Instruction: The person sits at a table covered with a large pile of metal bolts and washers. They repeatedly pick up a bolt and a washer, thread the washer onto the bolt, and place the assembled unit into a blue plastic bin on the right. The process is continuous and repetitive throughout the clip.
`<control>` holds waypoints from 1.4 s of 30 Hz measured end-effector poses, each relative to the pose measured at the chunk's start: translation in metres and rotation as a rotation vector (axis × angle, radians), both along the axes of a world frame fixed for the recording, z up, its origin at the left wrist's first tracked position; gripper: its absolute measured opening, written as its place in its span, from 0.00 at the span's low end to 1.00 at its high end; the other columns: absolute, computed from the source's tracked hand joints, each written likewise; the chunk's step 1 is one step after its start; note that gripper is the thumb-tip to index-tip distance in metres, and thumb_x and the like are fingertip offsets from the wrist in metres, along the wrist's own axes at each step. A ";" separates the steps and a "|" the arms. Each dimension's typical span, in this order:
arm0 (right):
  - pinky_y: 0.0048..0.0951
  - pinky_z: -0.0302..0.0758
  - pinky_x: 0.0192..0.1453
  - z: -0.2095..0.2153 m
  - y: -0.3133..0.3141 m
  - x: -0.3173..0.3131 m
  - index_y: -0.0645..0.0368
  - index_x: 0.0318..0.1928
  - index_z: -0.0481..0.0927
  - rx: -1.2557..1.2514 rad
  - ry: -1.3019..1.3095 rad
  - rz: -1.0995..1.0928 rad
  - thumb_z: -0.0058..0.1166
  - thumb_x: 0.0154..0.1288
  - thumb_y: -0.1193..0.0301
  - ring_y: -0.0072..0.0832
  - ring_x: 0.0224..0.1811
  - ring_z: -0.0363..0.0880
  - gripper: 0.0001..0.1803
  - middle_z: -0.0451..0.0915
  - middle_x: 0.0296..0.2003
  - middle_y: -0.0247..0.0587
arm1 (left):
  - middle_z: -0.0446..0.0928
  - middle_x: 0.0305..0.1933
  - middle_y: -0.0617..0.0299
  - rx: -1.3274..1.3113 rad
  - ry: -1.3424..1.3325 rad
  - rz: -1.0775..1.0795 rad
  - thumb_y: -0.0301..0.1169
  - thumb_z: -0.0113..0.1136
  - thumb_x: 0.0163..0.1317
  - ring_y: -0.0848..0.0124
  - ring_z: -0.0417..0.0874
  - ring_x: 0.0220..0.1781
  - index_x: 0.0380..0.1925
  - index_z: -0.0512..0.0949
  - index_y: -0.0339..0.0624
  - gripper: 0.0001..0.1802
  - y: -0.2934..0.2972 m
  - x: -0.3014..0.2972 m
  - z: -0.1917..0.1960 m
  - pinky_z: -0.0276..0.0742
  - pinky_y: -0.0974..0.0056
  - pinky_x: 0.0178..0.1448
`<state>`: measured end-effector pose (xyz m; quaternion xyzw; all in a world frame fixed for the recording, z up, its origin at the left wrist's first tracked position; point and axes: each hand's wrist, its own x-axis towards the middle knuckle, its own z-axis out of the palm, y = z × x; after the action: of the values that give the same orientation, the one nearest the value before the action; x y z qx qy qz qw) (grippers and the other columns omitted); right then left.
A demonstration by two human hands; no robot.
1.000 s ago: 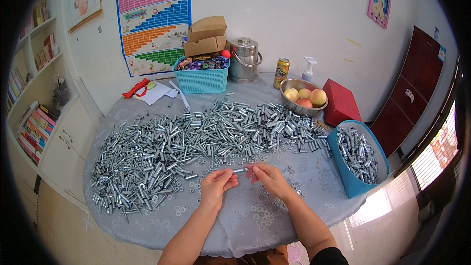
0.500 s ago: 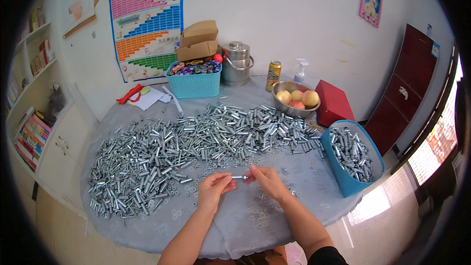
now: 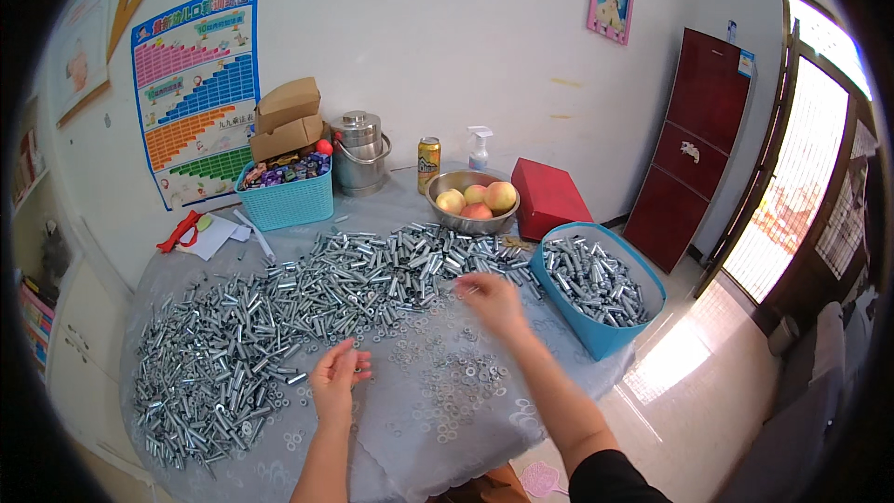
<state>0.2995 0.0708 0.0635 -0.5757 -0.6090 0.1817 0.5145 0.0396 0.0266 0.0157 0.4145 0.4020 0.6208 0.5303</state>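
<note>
My left hand [image 3: 335, 382] is over the cloth in front of the pile, its fingers apart and nothing visible in them. My right hand [image 3: 495, 307] is further forward, by the right part of the pile, its fingers drawn together at the tips. What they hold, if anything, is too small and blurred to make out. A wide heap of metal sleeve anchors [image 3: 345, 284] spreads in front of both hands. Loose washers [image 3: 470, 373] lie between my forearms. Right of my right hand stands a blue bin [image 3: 605, 345] full of metal sleeve anchors.
A grey cloth [image 3: 391, 452] covers the table. Along the back stand a turquoise basket [image 3: 289, 210] of wrapped items, a steel canister [image 3: 360, 168], a yellow can [image 3: 428, 166], a spray bottle [image 3: 479, 151], a steel fruit bowl [image 3: 470, 222] and a red box [image 3: 551, 196]. Red-handled scissors [image 3: 182, 233] lie at left.
My hands have come apart; the metal sleeve anchor held between them is no longer visible there. The right hand has gone forward toward the pile. The view has turned to the right.
</note>
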 end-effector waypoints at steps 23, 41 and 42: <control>0.29 0.74 0.41 -0.048 0.045 0.008 0.57 0.41 0.80 -0.045 -0.266 0.043 0.56 0.55 0.70 0.32 0.34 0.79 0.12 0.80 0.33 0.45 | 0.79 0.34 0.57 -0.143 -0.135 0.174 0.30 0.52 0.63 0.76 0.76 0.28 0.41 0.75 0.36 0.11 0.016 -0.033 -0.009 0.77 0.71 0.30; 0.37 0.72 0.39 -0.066 0.075 -0.040 0.58 0.27 0.78 0.103 -0.740 -0.220 0.58 0.43 0.70 0.39 0.39 0.74 0.08 0.76 0.33 0.42 | 0.79 0.34 0.56 -0.152 -0.172 0.127 0.29 0.54 0.61 0.76 0.76 0.27 0.41 0.76 0.37 0.10 0.012 -0.033 -0.003 0.77 0.71 0.30; 0.37 0.72 0.38 -0.062 0.075 -0.041 0.58 0.26 0.78 0.125 -0.780 -0.221 0.58 0.42 0.70 0.38 0.39 0.74 0.08 0.77 0.33 0.41 | 0.79 0.34 0.56 -0.158 -0.171 0.126 0.30 0.54 0.61 0.76 0.76 0.27 0.41 0.76 0.37 0.10 0.012 -0.033 -0.003 0.77 0.71 0.30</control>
<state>0.2588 0.1455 0.0013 -0.6311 -0.7026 -0.1440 0.2955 0.0069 0.0390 0.0130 0.2908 0.4283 0.6524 0.5535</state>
